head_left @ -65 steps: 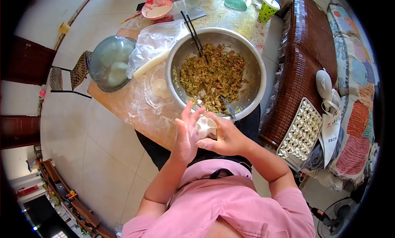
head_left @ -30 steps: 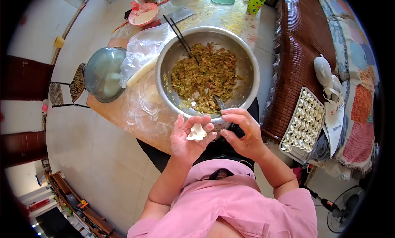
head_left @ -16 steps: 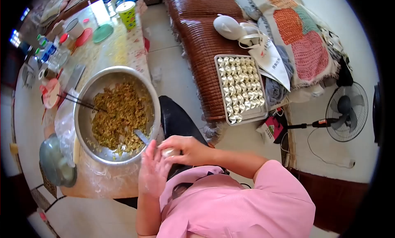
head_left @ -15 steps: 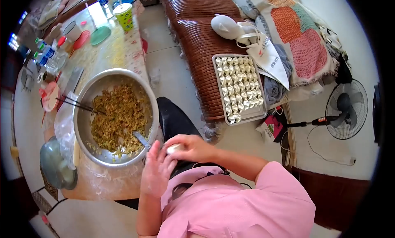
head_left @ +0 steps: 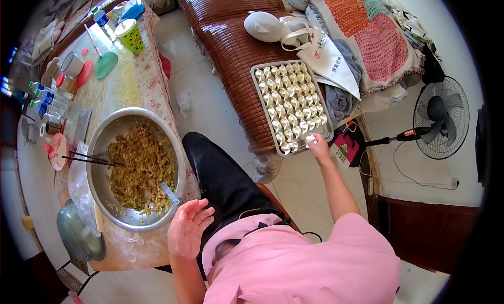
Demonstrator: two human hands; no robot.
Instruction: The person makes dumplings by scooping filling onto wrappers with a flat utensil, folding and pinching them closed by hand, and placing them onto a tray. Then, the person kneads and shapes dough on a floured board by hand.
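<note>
Being pinched by the bent fingers of the right hand (head_left: 319, 150), a white dumpling (head_left: 311, 139) is held at the near corner of a metal tray (head_left: 322, 128); whether the tray is touched cannot be told. Just beyond that hand, rows of dumplings (head_left: 291, 99) are laid out on the tray, which is set on a brown sofa (head_left: 220, 41). Farther off, to its right, a fan (head_left: 441, 117) is seen. The left hand (head_left: 188, 228) is empty, its fingers loosely bent and slightly parted. Just ahead of it and leftward, chopped filling (head_left: 139, 170) is contained in a large metal basin (head_left: 101, 183), where black chopsticks (head_left: 86, 159) are rested. Left of that hand, a floured board (head_left: 126, 251) is placed.
</note>
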